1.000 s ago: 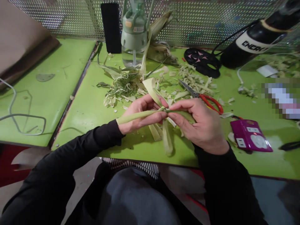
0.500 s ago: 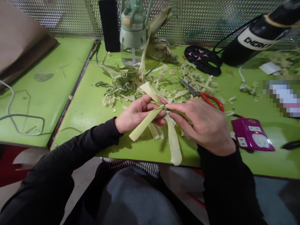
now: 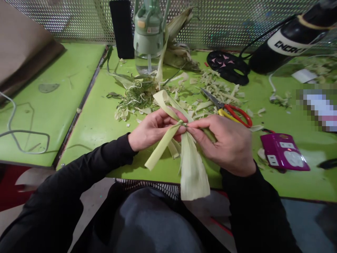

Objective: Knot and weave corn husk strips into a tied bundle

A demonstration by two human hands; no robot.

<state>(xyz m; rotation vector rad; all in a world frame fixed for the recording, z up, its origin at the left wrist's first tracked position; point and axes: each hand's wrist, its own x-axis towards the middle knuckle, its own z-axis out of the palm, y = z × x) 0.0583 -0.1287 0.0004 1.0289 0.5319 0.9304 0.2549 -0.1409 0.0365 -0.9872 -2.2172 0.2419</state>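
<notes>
One corn-husk bundle (image 3: 162,147): its lower strip (image 3: 195,172) now hanging broader than before, making it fuller; we are pinching its knot (image 3: 181,122) with left hand (image 3: 154,128) and right hand (image 3: 225,140).

- Husk piece (image 3: 181,122): pale yellow-green, knotted near centre of view.
- Narrow strip (image 3: 162,147): folded lengthwise, points between 7 and 8 o'clock.
- Upper strip (image 3: 164,104): end curled, toward 10–11 o'clock.
- Broad strip (image 3: 194,172): ribbed, fanned, hangs toward 5–6 o'clock.
</notes>
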